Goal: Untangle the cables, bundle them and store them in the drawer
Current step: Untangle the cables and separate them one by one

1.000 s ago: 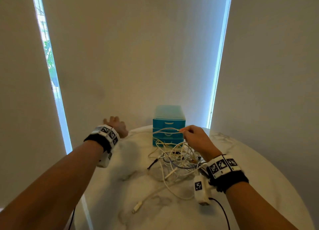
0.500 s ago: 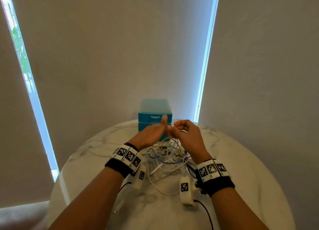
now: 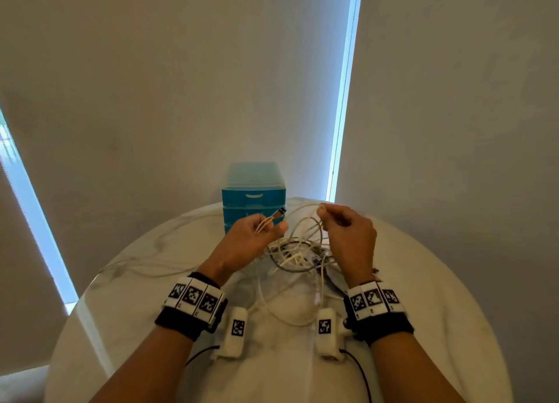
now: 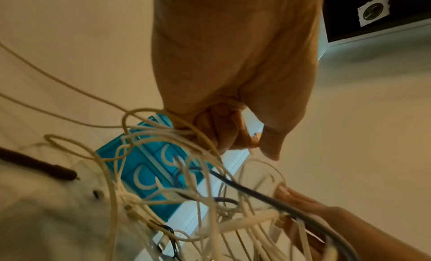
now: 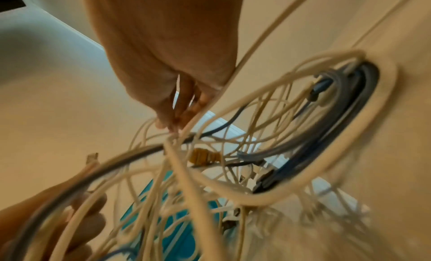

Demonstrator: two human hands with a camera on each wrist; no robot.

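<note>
Both hands are raised over the round marble desk (image 3: 423,281), working one cream cable (image 3: 304,221) out of the tangle of cables (image 3: 298,257) that lies on the desk just in front of the blue drawer unit (image 3: 253,195). The left hand (image 3: 248,242) has its fingers curled round a few gathered turns of that cable, with the dark plug (image 3: 281,211) sticking out past the thumb. The right hand (image 3: 348,233) pinches a loop of the same cream cable between thumb and fingertips, the loop drooping back into the heap. The cables look light, thin and limp, so they should lift with little effort but will drag neighbouring strands along; the darker grey cable (image 5: 345,106) in the pile looks thicker and probably stiffer. The best hold is likely near a plug end, feeding the line through the fingers rather than tugging, since a hard pull may tighten knots. The drawers appear closed, so storing is some way off.
</note>
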